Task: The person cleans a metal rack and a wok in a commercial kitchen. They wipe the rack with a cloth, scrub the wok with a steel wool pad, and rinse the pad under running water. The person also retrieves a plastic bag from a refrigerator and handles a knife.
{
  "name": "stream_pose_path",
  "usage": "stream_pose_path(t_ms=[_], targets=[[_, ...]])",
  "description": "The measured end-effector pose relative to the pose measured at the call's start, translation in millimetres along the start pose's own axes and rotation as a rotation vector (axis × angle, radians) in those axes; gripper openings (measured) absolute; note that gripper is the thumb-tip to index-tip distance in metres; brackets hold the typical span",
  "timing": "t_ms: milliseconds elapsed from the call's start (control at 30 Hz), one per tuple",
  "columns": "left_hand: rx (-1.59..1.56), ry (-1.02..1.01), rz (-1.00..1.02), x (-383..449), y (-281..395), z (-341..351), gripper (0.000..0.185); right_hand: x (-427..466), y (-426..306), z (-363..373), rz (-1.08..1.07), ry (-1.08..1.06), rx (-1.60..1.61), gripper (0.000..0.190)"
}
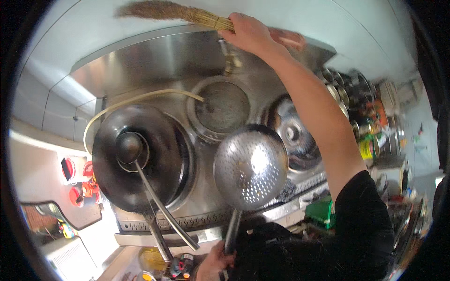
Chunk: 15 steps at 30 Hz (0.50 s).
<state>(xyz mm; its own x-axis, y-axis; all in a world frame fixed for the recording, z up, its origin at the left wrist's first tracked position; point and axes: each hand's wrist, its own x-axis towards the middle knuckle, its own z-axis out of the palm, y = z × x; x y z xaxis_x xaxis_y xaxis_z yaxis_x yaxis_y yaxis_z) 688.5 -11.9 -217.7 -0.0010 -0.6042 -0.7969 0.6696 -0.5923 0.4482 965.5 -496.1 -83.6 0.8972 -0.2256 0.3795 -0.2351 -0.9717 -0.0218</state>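
Observation:
My right hand (251, 33) reaches up to the back of the stove, shut on a straw brush (218, 23) whose bristles point left. Low in the view, my left hand (216, 261) grips the handle of a perforated metal skimmer (250, 168). The skimmer's round, holed bowl is held over the steel cooktop (204, 168). A dark wok (105, 172) sits tilted on the left burner. Inside it rests a metal ladle (129, 146), its long handle sticking out over the front edge beside the wok's handle (156, 235).
A pale hose (144, 95) curves behind the wok to a round recess (223, 107), below a faucet (229, 61). Right of it is a burner (291, 133). Bottles (182, 265) stand at the front; metal pots (332, 79) and a green container (320, 212) are rightward.

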Motion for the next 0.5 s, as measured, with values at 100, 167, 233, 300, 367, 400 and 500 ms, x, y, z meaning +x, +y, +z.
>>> stream_pose_path(t_ms=[100,167,233,300,367,400,500], targets=[[0.128,-0.046,0.088,-2,34,17,0.033,-103,37,-62,-0.023,0.193,0.315,0.038],[-0.083,-0.101,0.178,-2,37,34,0.041,-193,62,-108,0.291,0.022,0.589,0.035],[0.125,-0.063,0.184,8,47,54,0.048,-296,84,-142,0.51,0.012,0.815,0.034],[0.205,-0.075,0.148,18,62,95,0.045,-415,110,-164,0.635,0.017,0.925,0.036],[0.345,-0.063,0.14,27,70,148,0.049,-531,116,-174,0.701,0.066,0.901,0.038],[0.423,-0.034,0.137,29,74,182,0.049,-578,103,-190,0.9,0.0,1.069,0.038],[0.515,-0.105,0.178,48,58,277,0.041,-723,82,-220,0.997,-0.036,1.203,0.035]])
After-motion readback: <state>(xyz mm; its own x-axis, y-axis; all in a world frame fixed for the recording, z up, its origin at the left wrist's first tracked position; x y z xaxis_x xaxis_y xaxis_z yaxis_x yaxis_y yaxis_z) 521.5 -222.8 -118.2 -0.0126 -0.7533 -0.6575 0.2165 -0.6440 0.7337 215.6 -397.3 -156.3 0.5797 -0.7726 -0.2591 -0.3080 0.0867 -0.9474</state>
